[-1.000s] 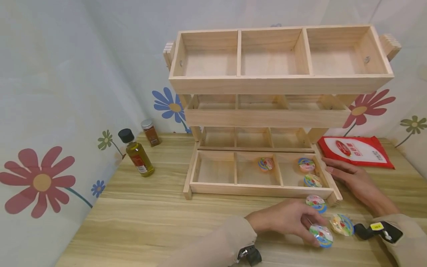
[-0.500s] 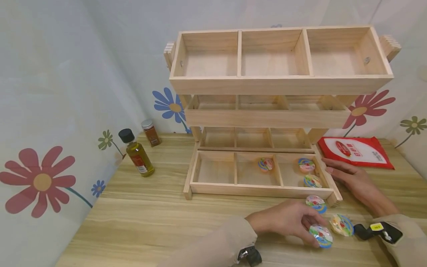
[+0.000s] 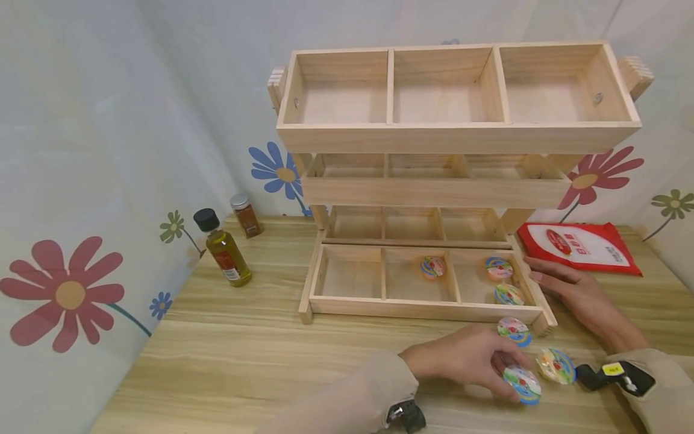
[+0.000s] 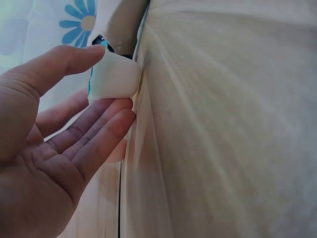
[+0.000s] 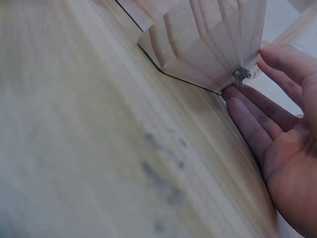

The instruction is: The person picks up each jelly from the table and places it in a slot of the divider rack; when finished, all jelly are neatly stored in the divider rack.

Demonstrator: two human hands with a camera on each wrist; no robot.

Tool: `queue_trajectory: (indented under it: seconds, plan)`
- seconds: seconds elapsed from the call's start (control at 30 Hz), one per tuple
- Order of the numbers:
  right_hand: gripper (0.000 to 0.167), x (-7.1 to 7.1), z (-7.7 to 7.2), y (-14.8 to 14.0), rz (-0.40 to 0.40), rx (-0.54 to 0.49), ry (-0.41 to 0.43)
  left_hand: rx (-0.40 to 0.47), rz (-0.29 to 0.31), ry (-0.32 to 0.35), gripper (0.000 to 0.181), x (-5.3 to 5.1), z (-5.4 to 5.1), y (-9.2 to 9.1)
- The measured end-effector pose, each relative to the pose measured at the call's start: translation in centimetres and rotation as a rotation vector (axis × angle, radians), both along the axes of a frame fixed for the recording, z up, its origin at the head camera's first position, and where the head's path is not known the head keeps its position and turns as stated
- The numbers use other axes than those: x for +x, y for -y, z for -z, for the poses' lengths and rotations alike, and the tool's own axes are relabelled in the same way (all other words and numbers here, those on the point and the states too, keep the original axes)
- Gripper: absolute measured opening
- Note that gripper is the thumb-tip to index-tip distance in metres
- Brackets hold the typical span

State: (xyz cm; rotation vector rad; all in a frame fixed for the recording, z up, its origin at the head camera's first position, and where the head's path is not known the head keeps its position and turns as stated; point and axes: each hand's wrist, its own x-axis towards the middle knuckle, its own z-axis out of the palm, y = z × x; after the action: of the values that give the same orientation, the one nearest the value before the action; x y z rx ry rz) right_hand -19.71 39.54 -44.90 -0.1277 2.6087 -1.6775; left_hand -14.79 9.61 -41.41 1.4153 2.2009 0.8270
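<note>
Between the thumb and fingers of my left hand (image 3: 468, 360) is a small jelly cup (image 3: 522, 384) with a printed lid, standing on the table. In the left wrist view its pale white cup (image 4: 115, 77) shows between thumb and fingertips. Another jelly cup (image 3: 556, 366) with a yellowish lid sits just right of it, and a pink-lidded jelly cup (image 3: 514, 332) lies nearer the rack. My right hand (image 3: 582, 299) rests on the table against the right side of the wooden rack (image 3: 423, 308); in the right wrist view its fingers (image 5: 250, 121) lie fairly straight by the rack's foot (image 5: 213, 44).
The rack's lowest tray holds a jelly cup (image 3: 432, 267) in the middle compartment and two jelly cups (image 3: 499, 268) in the right one. A red and white packet (image 3: 580, 246) lies behind my right hand. An oil bottle (image 3: 225, 253) and a spice jar (image 3: 246, 217) stand left.
</note>
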Motion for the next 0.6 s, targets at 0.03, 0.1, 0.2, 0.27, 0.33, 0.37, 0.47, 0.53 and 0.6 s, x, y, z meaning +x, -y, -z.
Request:
queue_trajectory:
  seconds: [0.03, 0.1, 0.2, 0.27, 0.33, 0.37, 0.47, 0.53, 0.6]
  plan:
    - [0.051, 0.01, 0.01, 0.0, 0.002, 0.004, -0.001, -0.001, -0.002, -0.001, 0.042, 0.0, 0.0, 0.0]
    - [0.051, 0.01, 0.01, 0.0, 0.003, 0.006, 0.0, -0.002, -0.005, -0.006, 0.042, -0.01, 0.0, -0.01]
    - [0.051, -0.02, 0.02, -0.01, 0.002, 0.007, -0.002, 0.001, -0.005, -0.01, 0.041, 0.0, -0.04, 0.0]
    - [0.051, -0.04, 0.02, -0.01, 0.004, 0.005, -0.002, 0.001, -0.008, -0.012, 0.041, 0.01, -0.08, 0.02]
    - [0.051, -0.04, 0.02, 0.0, 0.006, 0.005, -0.002, 0.002, -0.01, -0.012, 0.041, 0.04, -0.12, 0.06]
    - [0.051, -0.04, 0.02, 0.01, 0.007, 0.003, 0.0, 0.002, -0.011, -0.012, 0.041, 0.06, -0.13, 0.07]
    - [0.051, -0.03, 0.02, 0.01, 0.008, 0.012, 0.004, -0.002, -0.014, -0.014, 0.04, 0.1, -0.2, 0.14]
    - [0.052, -0.04, 0.03, -0.01, 0.007, 0.014, 0.007, -0.01, -0.018, -0.019, 0.04, 0.13, -0.26, 0.17]
    - [0.052, -0.06, 0.05, -0.05, 0.006, 0.012, 0.009, -0.017, -0.023, -0.022, 0.04, 0.15, -0.35, 0.21]
